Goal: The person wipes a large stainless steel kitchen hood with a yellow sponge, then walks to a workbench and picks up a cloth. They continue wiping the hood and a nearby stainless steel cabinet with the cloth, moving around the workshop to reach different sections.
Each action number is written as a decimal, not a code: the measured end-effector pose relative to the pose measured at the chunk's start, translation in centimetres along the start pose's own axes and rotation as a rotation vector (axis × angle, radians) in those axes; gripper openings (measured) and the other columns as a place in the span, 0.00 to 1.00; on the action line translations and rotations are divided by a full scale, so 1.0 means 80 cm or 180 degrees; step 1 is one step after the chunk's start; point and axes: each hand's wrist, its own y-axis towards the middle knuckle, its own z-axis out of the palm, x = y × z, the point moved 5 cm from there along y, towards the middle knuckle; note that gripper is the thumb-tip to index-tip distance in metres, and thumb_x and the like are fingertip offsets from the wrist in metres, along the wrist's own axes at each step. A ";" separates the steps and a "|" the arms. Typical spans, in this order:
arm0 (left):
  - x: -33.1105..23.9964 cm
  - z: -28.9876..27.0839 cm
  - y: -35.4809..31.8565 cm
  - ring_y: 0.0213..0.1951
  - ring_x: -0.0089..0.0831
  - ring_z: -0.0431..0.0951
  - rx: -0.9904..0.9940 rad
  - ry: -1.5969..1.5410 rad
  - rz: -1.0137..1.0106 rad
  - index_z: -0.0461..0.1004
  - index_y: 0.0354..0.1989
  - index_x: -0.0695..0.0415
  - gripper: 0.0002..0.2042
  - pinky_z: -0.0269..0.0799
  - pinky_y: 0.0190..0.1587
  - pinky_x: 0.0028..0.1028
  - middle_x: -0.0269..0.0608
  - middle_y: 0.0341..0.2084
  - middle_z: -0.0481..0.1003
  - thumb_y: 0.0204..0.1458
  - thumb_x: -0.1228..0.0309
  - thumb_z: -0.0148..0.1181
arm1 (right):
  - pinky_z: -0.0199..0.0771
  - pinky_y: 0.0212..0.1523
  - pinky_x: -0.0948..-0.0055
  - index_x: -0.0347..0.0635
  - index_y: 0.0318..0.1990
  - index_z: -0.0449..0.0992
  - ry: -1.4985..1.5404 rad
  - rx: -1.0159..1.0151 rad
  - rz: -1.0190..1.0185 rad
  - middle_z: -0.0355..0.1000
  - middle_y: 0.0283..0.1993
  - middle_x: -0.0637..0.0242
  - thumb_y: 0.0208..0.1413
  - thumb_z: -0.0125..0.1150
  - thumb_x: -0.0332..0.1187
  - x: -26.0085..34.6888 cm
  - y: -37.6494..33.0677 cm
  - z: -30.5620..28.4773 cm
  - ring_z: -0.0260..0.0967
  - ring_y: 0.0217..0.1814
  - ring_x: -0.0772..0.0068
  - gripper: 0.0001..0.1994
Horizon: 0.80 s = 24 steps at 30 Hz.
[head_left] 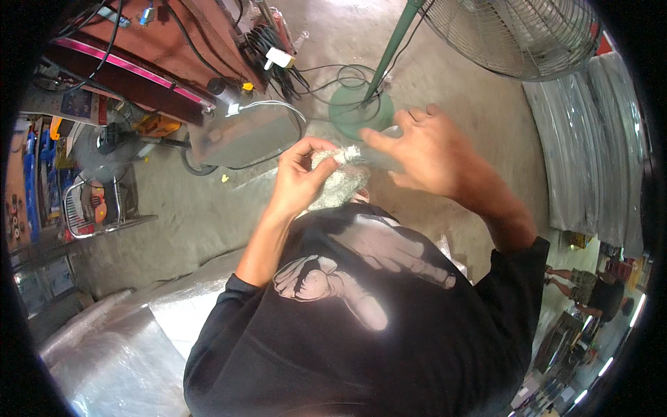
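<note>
My left hand (302, 177) pinches the bunched white neck of a small clear plastic bag (340, 186). Pale, greenish-white contents fill the bag, too small to make out, and it hangs in front of my chest. To the right of the neck, my right hand (434, 153) is smeared by motion, its thumb and fingers reaching toward the bag. A translucent, blurred sheet or strip (382, 154) shows between that hand and the neck. Whether the right fingers grip it is hard to see.
A green-based standing fan (361, 108) stands ahead, its cage at upper right. Cables (271, 52) tangle beside a reddish-brown bench (187, 42). Grey wrapped sheets (583, 146) lean at right. Plastic-wrapped goods (118, 354) lie lower left. Another person (597, 292) is far right.
</note>
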 end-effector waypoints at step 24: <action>-0.090 -0.016 0.037 0.38 0.21 0.77 0.0613 0.1828 -0.0035 0.80 0.41 0.62 0.09 0.72 0.43 0.25 0.35 0.35 0.80 0.52 0.79 0.67 | 0.72 0.45 0.59 0.57 0.60 0.75 0.0503 -0.0202 0.0493 0.70 0.39 0.57 0.44 0.74 0.42 -0.016 0.004 0.023 0.73 0.44 0.55 0.31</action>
